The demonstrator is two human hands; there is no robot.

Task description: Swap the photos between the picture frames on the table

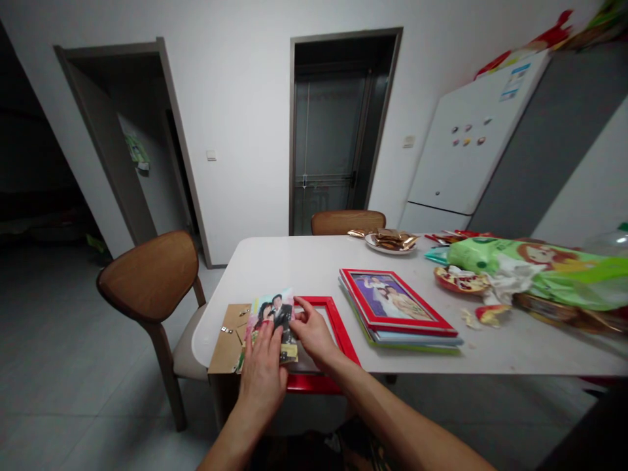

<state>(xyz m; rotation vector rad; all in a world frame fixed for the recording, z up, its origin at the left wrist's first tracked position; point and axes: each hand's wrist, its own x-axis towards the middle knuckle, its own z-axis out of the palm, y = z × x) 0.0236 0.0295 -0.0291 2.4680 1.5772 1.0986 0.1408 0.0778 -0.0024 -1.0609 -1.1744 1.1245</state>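
A photo (282,311) of a couple, one in a dark suit, lies over a brown frame backing board (223,340) and the left side of a red picture frame (338,324). My left hand (265,356) rests on the lower part of the photo, fingers stretched out flat. At the photo's right edge, my right hand (314,330) pinches it between thumb and fingers. Small metal fittings show on the backing board. The frame sits at the table's front edge, its lower left part covered by my hands and the photo.
To the right, another red-framed photo (392,301) tops a stack of flat things. Beyond are a plate of wrapped snacks (391,242), a cut pomegranate (461,281) with peel pieces, and a green plastic package (564,268). Wooden chairs (152,275) stand around the white table (275,261).
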